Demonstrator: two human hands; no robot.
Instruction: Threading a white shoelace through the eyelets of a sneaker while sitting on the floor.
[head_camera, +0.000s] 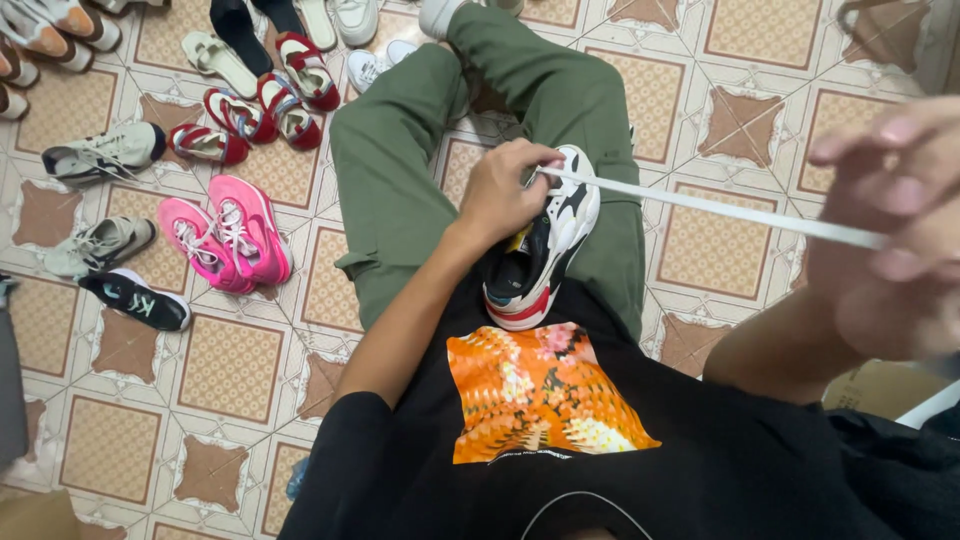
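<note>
A chunky white, black and red sneaker (540, 255) rests in my lap between my green trouser legs. My left hand (505, 190) grips the sneaker's upper at the lacing. A long white shoelace (700, 208) runs taut from the shoe toward the right. My right hand (895, 225), close to the camera and blurred, pinches the far end of that lace, raised well away from the shoe.
I sit on a patterned tile floor (230, 365). To the left lie a pink sneaker pair (225, 235), red-and-white sandals (265, 105), grey sneakers (100, 155), a black shoe (135, 298) and several more shoes along the top. A cardboard box (885, 385) sits at right.
</note>
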